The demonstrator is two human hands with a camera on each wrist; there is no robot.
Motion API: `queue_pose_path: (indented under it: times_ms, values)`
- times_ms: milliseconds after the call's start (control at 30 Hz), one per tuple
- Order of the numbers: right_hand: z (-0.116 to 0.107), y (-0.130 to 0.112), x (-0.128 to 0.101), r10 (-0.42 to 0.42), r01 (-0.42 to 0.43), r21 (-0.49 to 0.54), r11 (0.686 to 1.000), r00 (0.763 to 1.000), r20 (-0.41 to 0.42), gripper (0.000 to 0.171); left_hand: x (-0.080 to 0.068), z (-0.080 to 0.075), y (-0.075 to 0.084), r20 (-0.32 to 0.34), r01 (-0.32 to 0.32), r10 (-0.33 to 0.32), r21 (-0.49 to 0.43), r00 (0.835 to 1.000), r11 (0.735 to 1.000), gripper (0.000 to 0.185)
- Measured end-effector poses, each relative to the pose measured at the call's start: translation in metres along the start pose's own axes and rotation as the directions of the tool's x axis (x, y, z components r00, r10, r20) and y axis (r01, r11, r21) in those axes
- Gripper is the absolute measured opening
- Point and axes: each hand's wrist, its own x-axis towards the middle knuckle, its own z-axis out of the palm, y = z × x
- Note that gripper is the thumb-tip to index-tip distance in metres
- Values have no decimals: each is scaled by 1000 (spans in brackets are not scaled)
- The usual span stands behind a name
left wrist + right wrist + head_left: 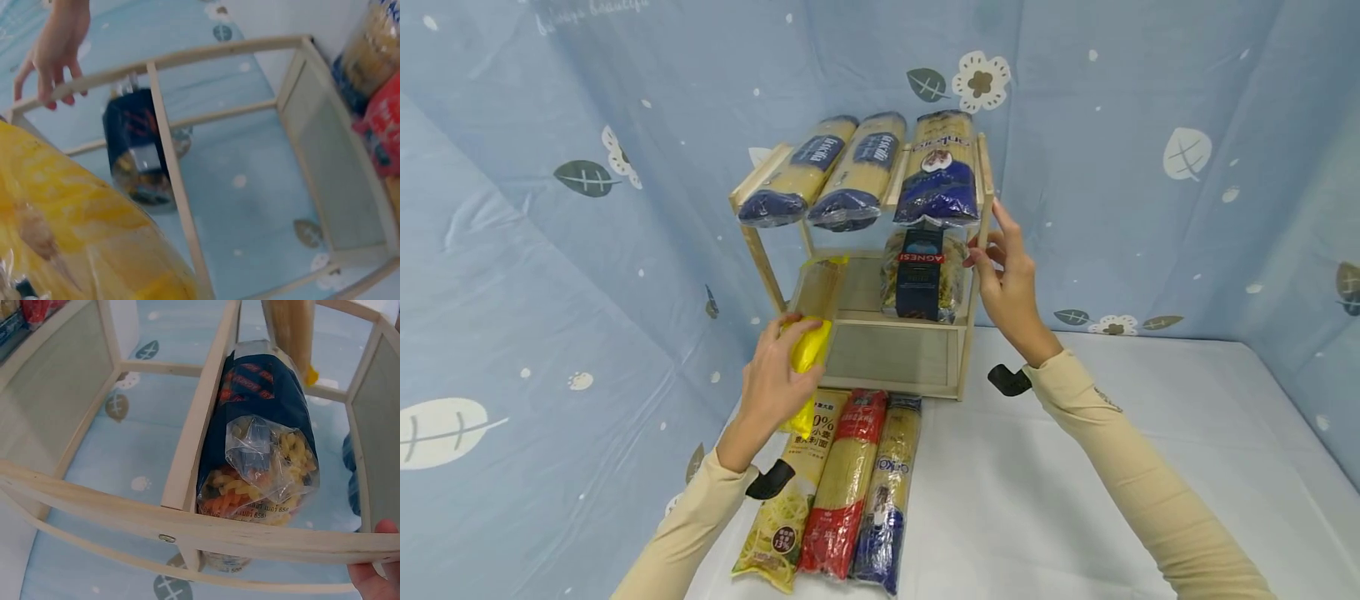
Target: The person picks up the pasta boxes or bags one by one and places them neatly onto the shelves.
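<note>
My left hand [775, 375] grips a yellow-ended clear packet of spaghetti [811, 346] by its lower part. The packet's upper end overlaps the left of the wooden rack's middle shelf [865, 317]. In the left wrist view this packet [81, 231] fills the lower left corner. On the other side, my right hand [1011, 283] holds the rack's right post [972, 333], fingertips curled over the wood. Close by that hand, a bag of spiral pasta [920, 279] with a dark blue label sits on the middle shelf; coloured spirals show through its window [250, 487].
Three spaghetti packets [861, 162] lie side by side on the rack's sloping top. Before the rack, a yellow packet [782, 508], a red packet [846, 483] and a blue packet [887, 492] lie on the white tabletop [1045, 483]. Patterned blue cloth [1112, 208] hangs behind.
</note>
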Motion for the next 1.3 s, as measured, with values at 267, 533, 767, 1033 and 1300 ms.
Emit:
queue_pose_path:
  times_ms: [267, 533, 767, 1033, 1300]
  values:
    - [0, 3, 0, -34, 34, 1, 999, 999, -9, 54, 55, 15, -14, 38, -17, 17, 11, 999, 1000, 44]
    - [4, 6, -2, -64, 65, 15, 998, 998, -6, 55, 98, 22, -31, 127, 15, -20, 39, 992, 999, 45]
    - [3, 7, -1, -74, 74, 22, 997, 997, -19, 55, 129, 27, -37, 190, 42, -52, 53, 980, 998, 48]
    - [3, 5, 1, -72, 72, 13, 997, 997, -27, 55, 140, 35, -37, 368, 51, -98, 135, 925, 990, 53]
    - [4, 4, 0, -57, 57, 9, 998, 998, -17, 54, 128, 36, -40, 417, 53, -105, 136, 903, 989, 58]
